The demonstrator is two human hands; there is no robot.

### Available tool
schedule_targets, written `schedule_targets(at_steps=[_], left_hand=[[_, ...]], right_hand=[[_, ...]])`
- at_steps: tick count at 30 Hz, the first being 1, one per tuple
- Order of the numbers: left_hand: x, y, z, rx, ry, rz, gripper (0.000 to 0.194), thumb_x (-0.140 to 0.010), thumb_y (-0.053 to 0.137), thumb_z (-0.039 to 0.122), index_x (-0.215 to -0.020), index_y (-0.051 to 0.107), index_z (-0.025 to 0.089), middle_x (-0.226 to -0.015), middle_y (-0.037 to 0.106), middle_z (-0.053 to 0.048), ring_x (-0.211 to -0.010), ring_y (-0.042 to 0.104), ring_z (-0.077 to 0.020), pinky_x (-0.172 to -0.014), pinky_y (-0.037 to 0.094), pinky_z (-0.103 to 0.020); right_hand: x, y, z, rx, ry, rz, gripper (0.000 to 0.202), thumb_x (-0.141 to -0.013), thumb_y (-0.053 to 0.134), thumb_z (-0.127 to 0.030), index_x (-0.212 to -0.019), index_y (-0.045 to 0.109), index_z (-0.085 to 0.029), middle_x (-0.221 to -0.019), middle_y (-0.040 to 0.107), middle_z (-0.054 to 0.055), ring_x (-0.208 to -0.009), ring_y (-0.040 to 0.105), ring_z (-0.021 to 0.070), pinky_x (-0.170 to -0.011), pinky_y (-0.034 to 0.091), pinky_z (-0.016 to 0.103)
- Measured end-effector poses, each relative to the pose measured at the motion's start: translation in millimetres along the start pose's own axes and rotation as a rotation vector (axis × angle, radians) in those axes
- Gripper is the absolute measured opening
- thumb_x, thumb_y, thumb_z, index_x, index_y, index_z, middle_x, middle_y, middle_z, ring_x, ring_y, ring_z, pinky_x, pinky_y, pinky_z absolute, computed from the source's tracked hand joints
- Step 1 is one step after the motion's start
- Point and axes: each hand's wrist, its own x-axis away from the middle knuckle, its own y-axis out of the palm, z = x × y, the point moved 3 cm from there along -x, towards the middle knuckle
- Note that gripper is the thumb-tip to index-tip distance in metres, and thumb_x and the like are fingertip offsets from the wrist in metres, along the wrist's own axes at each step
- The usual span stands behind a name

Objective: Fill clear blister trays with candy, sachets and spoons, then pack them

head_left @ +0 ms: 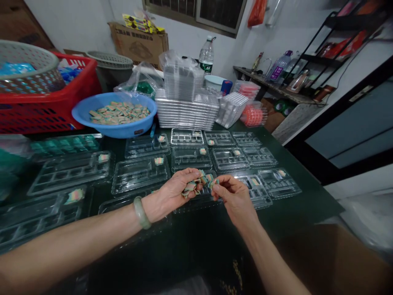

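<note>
My left hand (181, 184), with a pale green bangle on its wrist, is closed round a bunch of striped pastel candy pieces (190, 187). Just right of it, my right hand (231, 191) pinches one or more of these pieces between thumb and fingertips, close against the bunch. Under and around the hands, clear compartment trays (139, 175) lie in rows on the dark green table (190, 250). Many trays hold a small striped piece or stack (159, 161) in a corner compartment. The trays directly below my hands are partly hidden.
A blue basin (115, 130) of striped pieces stands behind the trays, beside stacked clear trays (186, 110). At the left are a red basket (27, 110) and a grey colander (27, 65). A cardboard box (331, 258) is at the lower right.
</note>
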Motion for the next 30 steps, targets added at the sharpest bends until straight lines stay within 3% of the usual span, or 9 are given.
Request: schedule_targets(at_steps=[5,9,16,24,30], left_hand=[[2.5,5.4,-0.4,-0.005,0.01,-0.05,0.015,-0.074,0.066,0.02,-0.072,0.052,0.016,-0.059,0.05,0.003,-0.045,0.048,-0.0049,-0.036,0.031,-0.013],[3.8,4.9,-1.0,-0.019,-0.009,-0.075,0.016,-0.074,0.067,0.022,-0.075,0.052,0.017,-0.061,0.051,0.003,-0.049,0.05,-0.0049,-0.042,0.037,-0.013],[0.0,4.3,-2.7,-0.001,-0.004,-0.082,0.016,-0.072,0.069,0.021,-0.075,0.053,0.016,-0.062,0.053,0.002,-0.048,0.05,-0.0045,-0.043,0.039,-0.014],[-4.1,3.5,0.9,-0.029,0.025,-0.009,0.019,-0.07,0.07,0.02,-0.081,0.056,0.016,-0.07,0.056,0.001,-0.054,0.056,-0.0071,-0.038,0.032,-0.013],[2.4,9.5,-3.0,-0.137,0.035,0.012,0.023,-0.067,0.074,0.026,-0.078,0.056,0.016,-0.059,0.055,0.002,-0.046,0.05,-0.0061,-0.037,0.028,-0.014]], right_hand=[[7.0,7.8,9.4,0.161,-0.097,0.119,0.01,-0.072,0.067,-0.026,-0.078,0.061,-0.019,-0.073,0.058,-0.002,-0.062,0.051,0.0086,-0.055,0.039,0.021],[4.8,7.4,12.4,0.181,-0.123,0.205,0.017,-0.071,0.067,-0.029,-0.084,0.059,-0.02,-0.079,0.06,-0.002,-0.07,0.054,0.0116,-0.061,0.042,0.023],[8.1,9.9,13.4,0.196,-0.076,0.127,0.017,-0.075,0.063,-0.033,-0.085,0.061,-0.019,-0.081,0.063,0.002,-0.071,0.057,0.014,-0.066,0.044,0.027],[6.9,-6.1,13.9,-0.104,-0.046,0.146,0.011,-0.074,0.065,-0.029,-0.082,0.063,-0.021,-0.075,0.06,0.0,-0.067,0.052,0.0114,-0.061,0.04,0.024],[9.6,-2.4,5.6,-0.009,-0.059,0.095,0.01,-0.071,0.068,-0.025,-0.08,0.066,-0.021,-0.077,0.061,-0.002,-0.066,0.05,0.0101,-0.062,0.04,0.023]])
